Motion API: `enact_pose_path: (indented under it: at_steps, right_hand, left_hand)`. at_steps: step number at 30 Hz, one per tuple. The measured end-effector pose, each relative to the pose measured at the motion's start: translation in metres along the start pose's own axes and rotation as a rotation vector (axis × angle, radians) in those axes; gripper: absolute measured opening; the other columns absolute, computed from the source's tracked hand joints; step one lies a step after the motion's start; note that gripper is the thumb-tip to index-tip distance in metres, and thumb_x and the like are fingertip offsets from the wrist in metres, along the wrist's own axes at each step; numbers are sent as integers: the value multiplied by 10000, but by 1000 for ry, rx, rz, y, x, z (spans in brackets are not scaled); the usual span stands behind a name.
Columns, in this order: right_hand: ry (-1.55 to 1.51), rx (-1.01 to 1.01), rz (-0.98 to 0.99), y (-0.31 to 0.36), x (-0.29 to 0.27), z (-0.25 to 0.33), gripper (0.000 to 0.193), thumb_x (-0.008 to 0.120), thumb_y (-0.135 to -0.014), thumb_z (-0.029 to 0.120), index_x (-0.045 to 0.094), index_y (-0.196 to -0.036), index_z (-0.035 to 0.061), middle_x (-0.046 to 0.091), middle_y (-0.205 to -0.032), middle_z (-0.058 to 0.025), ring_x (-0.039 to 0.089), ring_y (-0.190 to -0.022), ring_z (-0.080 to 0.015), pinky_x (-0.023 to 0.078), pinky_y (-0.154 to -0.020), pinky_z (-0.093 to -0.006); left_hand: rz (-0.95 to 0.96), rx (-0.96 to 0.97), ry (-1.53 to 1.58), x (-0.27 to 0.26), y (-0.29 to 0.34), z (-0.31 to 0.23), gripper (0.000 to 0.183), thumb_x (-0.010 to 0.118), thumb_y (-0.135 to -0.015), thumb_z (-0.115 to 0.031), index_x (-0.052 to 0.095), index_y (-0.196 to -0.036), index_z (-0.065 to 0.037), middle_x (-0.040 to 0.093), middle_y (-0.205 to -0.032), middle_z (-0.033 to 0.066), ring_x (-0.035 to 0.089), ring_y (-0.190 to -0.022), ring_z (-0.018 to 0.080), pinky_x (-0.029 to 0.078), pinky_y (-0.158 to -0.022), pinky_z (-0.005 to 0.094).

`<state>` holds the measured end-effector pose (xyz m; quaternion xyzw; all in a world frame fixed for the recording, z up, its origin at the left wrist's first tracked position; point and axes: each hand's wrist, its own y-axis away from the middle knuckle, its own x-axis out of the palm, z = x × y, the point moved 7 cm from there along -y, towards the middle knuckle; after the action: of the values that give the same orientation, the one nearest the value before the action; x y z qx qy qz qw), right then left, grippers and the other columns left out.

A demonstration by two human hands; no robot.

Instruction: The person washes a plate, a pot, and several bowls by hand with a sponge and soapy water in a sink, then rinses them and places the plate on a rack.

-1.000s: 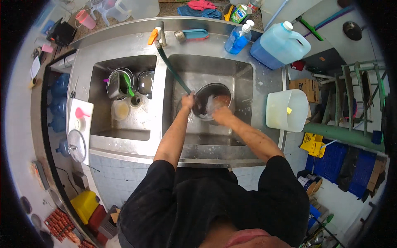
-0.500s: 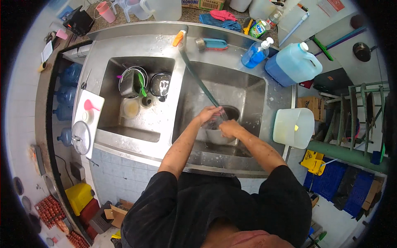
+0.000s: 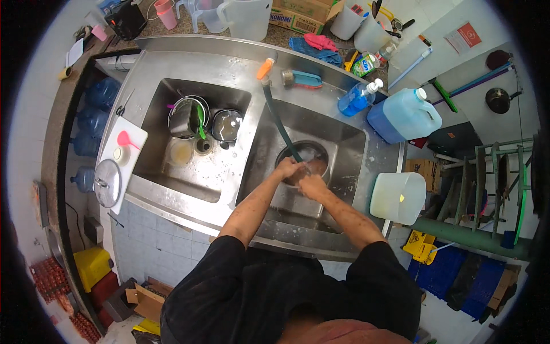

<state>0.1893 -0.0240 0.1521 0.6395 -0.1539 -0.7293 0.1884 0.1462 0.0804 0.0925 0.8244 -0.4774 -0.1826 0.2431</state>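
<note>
A round metal pot [image 3: 324, 152] sits in the right sink basin [image 3: 344, 137], with foamy, brownish water inside. My left hand [image 3: 290, 168] is closed around the lower end of a green hose [image 3: 279, 119], which runs down from the orange-handled tap [image 3: 265, 69] into the pot. Over the pot's near rim, my right hand [image 3: 312, 187] is closed and appears to grip that rim; its fingertips are hidden.
The left basin [image 3: 200, 178] holds a steel pot [image 3: 171, 117], a green utensil [image 3: 201, 125] and a dark square container [image 3: 227, 126]. A brush [image 3: 306, 79], blue soap bottle [image 3: 354, 101], blue jug [image 3: 389, 117] and translucent tub [image 3: 395, 198] line the sink's edges.
The pot, tilted before, now sits more level with its mouth facing up. My right hand has shifted slightly left and toward me. The whole view has shifted a little.
</note>
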Motion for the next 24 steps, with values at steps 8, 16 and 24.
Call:
enact_pose_path:
  at_steps: [8, 16, 24]
  right_hand:
    - [-9, 18, 46, -2, -15, 5, 218, 646, -801, 295, 698, -977, 176, 679, -805, -132, 669, -784, -321, 524, -680, -441]
    - [-869, 342, -295, 8, 49, -69, 474, 672, -807, 461, 682, -865, -10, 675, -828, -149, 639, -766, -230, 493, -727, -347]
    - [-1629, 969, -641, 83, 114, -96, 453, 638, -852, 434, 668, -1040, 23, 649, -1025, -103, 593, -897, -167, 481, -778, -313]
  left_hand:
    - [-245, 145, -8, -12, 12, 25, 412, 665, -804, -419, 669, -833, -8, 671, -760, 136, 650, -717, 214, 493, -678, 338]
    - [-478, 179, -211, -54, 31, 30, 453, 693, -767, -446, 685, -915, -18, 683, -821, 153, 657, -814, 296, 488, -729, 379]
    - [-217, 97, 91, -14, 6, 29, 366, 722, -775, -374, 669, -843, -18, 661, -752, 84, 613, -707, 171, 474, -682, 316]
